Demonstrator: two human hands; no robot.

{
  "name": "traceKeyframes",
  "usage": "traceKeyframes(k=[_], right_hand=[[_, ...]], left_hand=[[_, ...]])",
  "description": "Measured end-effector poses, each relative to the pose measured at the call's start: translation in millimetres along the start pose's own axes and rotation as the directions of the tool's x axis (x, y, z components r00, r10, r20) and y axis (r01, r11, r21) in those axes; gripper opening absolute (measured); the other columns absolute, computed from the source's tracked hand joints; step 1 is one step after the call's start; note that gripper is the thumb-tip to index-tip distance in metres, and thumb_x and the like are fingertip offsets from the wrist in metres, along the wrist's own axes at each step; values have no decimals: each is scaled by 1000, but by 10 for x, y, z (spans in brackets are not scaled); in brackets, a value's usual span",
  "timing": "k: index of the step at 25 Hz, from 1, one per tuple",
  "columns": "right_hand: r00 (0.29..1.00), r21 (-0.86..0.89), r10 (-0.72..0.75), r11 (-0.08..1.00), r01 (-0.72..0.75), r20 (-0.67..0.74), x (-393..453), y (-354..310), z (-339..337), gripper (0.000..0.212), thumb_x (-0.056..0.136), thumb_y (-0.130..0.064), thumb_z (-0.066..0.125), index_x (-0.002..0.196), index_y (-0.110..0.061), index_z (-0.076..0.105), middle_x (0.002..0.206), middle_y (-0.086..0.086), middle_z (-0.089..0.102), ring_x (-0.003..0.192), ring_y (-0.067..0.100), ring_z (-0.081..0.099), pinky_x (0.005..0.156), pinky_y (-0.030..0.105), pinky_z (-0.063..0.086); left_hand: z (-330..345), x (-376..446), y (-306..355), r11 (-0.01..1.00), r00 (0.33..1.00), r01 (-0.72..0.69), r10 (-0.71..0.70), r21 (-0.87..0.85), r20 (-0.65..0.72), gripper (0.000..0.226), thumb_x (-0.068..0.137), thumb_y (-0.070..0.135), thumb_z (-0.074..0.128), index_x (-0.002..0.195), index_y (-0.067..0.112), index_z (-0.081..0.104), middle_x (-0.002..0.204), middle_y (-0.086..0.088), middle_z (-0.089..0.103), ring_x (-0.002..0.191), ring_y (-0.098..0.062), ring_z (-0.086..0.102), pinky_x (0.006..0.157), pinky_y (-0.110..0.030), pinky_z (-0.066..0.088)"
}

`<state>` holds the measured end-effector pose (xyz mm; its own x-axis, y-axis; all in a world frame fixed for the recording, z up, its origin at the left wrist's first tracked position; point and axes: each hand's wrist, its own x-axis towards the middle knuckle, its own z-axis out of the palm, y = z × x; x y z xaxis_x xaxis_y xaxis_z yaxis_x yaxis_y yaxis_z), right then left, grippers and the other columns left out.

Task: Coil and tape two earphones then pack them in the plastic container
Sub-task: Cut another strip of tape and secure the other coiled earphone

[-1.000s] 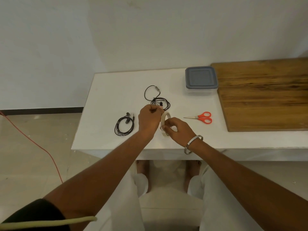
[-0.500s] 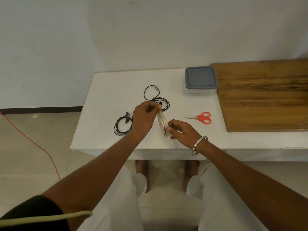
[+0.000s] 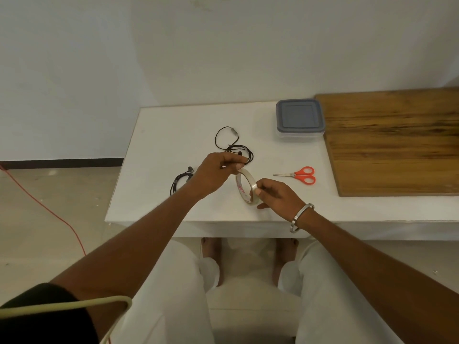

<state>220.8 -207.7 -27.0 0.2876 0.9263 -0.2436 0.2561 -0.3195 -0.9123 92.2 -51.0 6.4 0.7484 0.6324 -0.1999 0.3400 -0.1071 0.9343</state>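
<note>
The tape roll (image 3: 246, 186) is standing on edge above the white surface (image 3: 159, 135), with the right hand (image 3: 275, 194) pinching its rim in a closed grip. The left hand (image 3: 213, 173), at the roll's ten o'clock, is curling its fingers with thumb and forefinger pinched at the roll's top edge; whether tape is between them cannot be told. A loose earphone (image 3: 234, 148) is lying at twelve o'clock, a coiled earphone (image 3: 180, 181) at nine, red scissors (image 3: 299, 174) at three, and the lidded plastic container (image 3: 299, 120) at one.
</note>
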Motion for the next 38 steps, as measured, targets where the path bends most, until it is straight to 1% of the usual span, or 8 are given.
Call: traceKeyframes(k=[7, 11, 17, 23, 27, 30, 33, 38], right_hand=[[997, -45, -71, 997, 69, -35, 27, -37, -3, 12, 96, -16, 52, 102, -14, 62, 95, -7, 64, 90, 15, 63, 75, 24, 58], [994, -114, -111, 987, 110, -4, 15, 15, -16, 16, 94, -18, 54, 103, -12, 66, 93, -14, 65, 89, 11, 63, 81, 31, 56], [993, -149, -117, 982, 118, 17, 7, 18, 51, 19, 93, -21, 57, 106, -12, 68, 105, -4, 68, 96, 14, 61, 90, 24, 47], [994, -216, -76, 972, 93, 83, 42, 25, -26, 23, 91, -27, 60, 110, -17, 67, 112, -4, 65, 98, 9, 59, 87, 17, 46], [973, -383, -155, 920, 79, -172, 108, 159, -327, 22, 94, -19, 53, 111, -14, 66, 108, 1, 64, 94, 16, 60, 81, 23, 47], [911, -705, -149, 685, -186, -385, 138, 342, -581, 28, 85, -4, 57, 112, -10, 61, 115, 9, 54, 102, 30, 54, 87, 40, 48], [917, -786, -33, 528, -322, -398, 140, 469, -720, 30, 86, -12, 59, 115, -12, 55, 118, 10, 52, 101, 31, 52, 87, 44, 48], [917, -643, -35, 723, -252, -398, 189, 508, -729, 30, 87, -22, 65, 110, -4, 56, 112, 13, 52, 93, 28, 57, 84, 43, 52]], left_hand=[[126, -95, 26, 966, 999, 32, -42, -255, -34, 49, 80, -7, 69, 125, 10, 62, 118, -10, 65, 110, -16, 61, 89, -24, 54], [107, -74, 55, 906, 993, 66, -102, -418, -64, 57, 78, -11, 70, 128, 10, 58, 110, -2, 64, 105, -16, 65, 83, -24, 56], [148, -136, 5, 922, 994, 54, -85, -384, -64, 52, 82, -3, 70, 126, 20, 57, 127, -4, 60, 108, -17, 66, 95, -32, 53], [147, -124, 25, 911, 991, 43, -91, -409, -97, 49, 83, -9, 66, 128, 9, 56, 125, -12, 60, 98, -18, 69, 84, -35, 59], [94, -135, 3, 905, 989, 69, -116, -419, -87, 49, 82, -7, 69, 127, 10, 57, 122, -5, 61, 96, -23, 67, 80, -32, 59], [76, -140, -32, 904, 990, 94, -130, -417, -61, 49, 82, -4, 70, 127, 13, 58, 123, -4, 61, 93, -21, 66, 84, -34, 58], [71, -128, -24, 902, 990, 108, -135, -417, -35, 55, 82, -6, 70, 131, 11, 54, 119, 2, 59, 93, -18, 67, 85, -33, 58], [105, -115, 18, 922, 991, 129, -134, -364, 12, 63, 80, -5, 73, 135, 14, 50, 128, -3, 56, 97, -13, 67, 94, -37, 55]])
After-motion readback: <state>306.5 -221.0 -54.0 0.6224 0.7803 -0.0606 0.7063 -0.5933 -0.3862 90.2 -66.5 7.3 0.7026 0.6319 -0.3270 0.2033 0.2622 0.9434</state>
